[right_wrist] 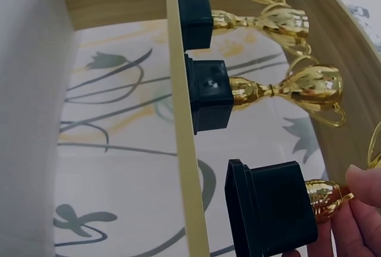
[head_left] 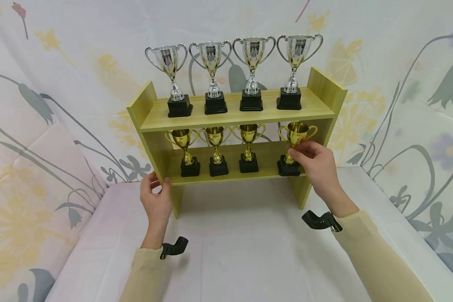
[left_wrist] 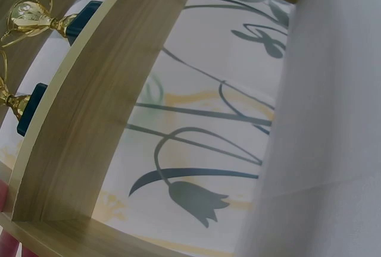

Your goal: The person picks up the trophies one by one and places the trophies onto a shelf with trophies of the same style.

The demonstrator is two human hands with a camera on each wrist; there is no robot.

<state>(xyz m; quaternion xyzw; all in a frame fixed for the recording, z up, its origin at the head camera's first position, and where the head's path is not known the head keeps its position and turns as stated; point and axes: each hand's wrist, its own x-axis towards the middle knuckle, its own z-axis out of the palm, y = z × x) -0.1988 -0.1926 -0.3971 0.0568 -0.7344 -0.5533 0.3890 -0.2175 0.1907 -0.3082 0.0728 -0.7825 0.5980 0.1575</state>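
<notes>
A light wooden two-tier shelf (head_left: pixel 234 180) stands on a white cloth. My left hand (head_left: pixel 156 201) grips its left side panel near the lower board, thumb at the front edge. With thumb and fingers, my right hand (head_left: pixel 318 170) pinches a gold trophy cup (head_left: pixel 297 132) by its stem, at the right end of the lower tier. That cup's black base (right_wrist: pixel 274 209) sits apart from the board's front edge in the right wrist view. Further left on the lower tier stand several gold trophy cups (head_left: pixel 248 134), upright in a row.
Several silver trophy cups (head_left: pixel 253 52) with black bases line the upper board (head_left: pixel 234 117). A flower-printed cloth (head_left: pixel 79 84) hangs behind and at both sides. White cloth (head_left: pixel 241 247) covers the surface before the shelf.
</notes>
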